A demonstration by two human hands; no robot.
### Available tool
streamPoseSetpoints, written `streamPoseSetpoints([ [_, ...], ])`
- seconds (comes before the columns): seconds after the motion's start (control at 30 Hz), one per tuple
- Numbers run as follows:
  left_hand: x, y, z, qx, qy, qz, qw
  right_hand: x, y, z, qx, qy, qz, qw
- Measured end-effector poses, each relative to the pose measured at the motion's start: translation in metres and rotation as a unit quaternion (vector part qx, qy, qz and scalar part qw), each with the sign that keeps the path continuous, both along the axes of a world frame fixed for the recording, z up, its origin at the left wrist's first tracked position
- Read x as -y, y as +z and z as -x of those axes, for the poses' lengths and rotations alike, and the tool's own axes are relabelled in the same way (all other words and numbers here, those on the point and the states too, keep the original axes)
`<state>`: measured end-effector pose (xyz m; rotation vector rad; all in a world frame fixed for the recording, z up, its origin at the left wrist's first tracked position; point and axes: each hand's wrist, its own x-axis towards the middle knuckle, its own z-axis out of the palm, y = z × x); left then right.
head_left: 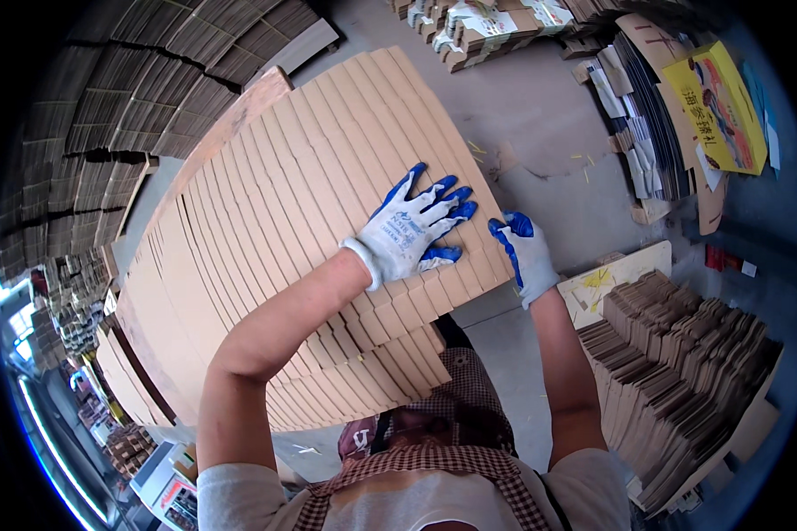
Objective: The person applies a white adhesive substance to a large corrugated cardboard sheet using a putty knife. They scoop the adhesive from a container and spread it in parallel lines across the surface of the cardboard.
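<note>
A long row of overlapping flat cardboard sheets (266, 203) fans out across a work table (239, 115) before me. My left hand (407, 226), in a white glove with blue fingertips, lies on the sheets near the right end of the row with its fingers spread. At the row's right edge is my right hand (524, 252), gloved alike. Its fingers are bent and pressed together beside the edge of the last sheet. Whether a sheet's edge or something small sits between those fingertips cannot be made out.
Stacks of bundled cardboard (150, 80) rise along the left. To the lower right, more cut cardboard (673, 372) stands on a pallet (655, 257). A yellow printed box (717, 111) is at the upper right, and bundled cartons (487, 31) lie at the far end.
</note>
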<state>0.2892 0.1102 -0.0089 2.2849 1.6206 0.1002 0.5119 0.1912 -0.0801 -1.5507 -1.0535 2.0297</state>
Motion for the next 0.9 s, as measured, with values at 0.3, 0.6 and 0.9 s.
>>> streamPoseSetpoints([
  [0.3, 0.015, -0.022, 0.006, 0.091, 0.013, -0.086, 0.992, -0.008, -0.025, -0.014, -0.021, 0.027, -0.052, 0.998],
  [0.6, 0.076, 0.035, -0.044, 0.097, 0.055, -0.085, 0.990, -0.025, 0.000, -0.022, 0.034, 0.149, -0.045, 0.987],
  [0.9, 0.433, 0.041, -0.196, 0.324, 0.401, -0.027, 0.856, 0.032, -0.122, -0.238, 0.207, 0.153, 0.106, 0.960],
])
